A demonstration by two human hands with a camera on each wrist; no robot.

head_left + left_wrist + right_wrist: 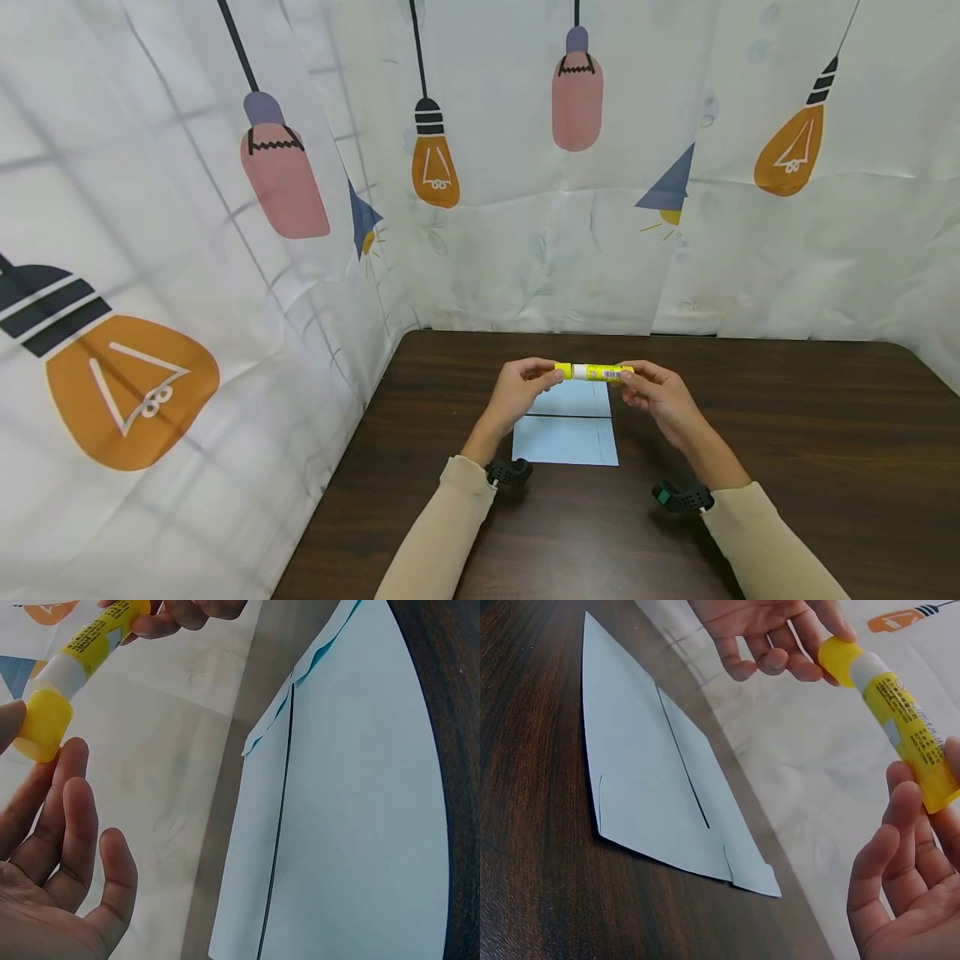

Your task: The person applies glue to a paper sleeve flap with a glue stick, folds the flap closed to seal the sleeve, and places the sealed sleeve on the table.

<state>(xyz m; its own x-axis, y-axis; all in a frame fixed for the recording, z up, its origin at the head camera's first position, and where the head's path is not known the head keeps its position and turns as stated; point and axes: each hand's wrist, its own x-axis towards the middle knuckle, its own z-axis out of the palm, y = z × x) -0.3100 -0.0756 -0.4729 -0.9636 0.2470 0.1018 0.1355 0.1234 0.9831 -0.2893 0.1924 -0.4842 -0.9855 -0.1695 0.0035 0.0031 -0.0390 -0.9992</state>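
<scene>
A yellow glue stick with a printed label is held level above the table by both hands. My left hand pinches its yellow cap between thumb and index finger, the other fingers spread loosely. At the opposite end, the thumb and fingers of my right hand grip the yellow base. A white section shows between cap and label; whether the cap is loose, I cannot tell. Beneath the hands lies light blue paper, crossed by a dark line, with a ragged edge in the left wrist view.
The paper lies on a dark brown wooden table. A white curtain printed with lamps and bulbs hangs behind the table and along its left side. Each wrist wears a black band, the left one close to the paper.
</scene>
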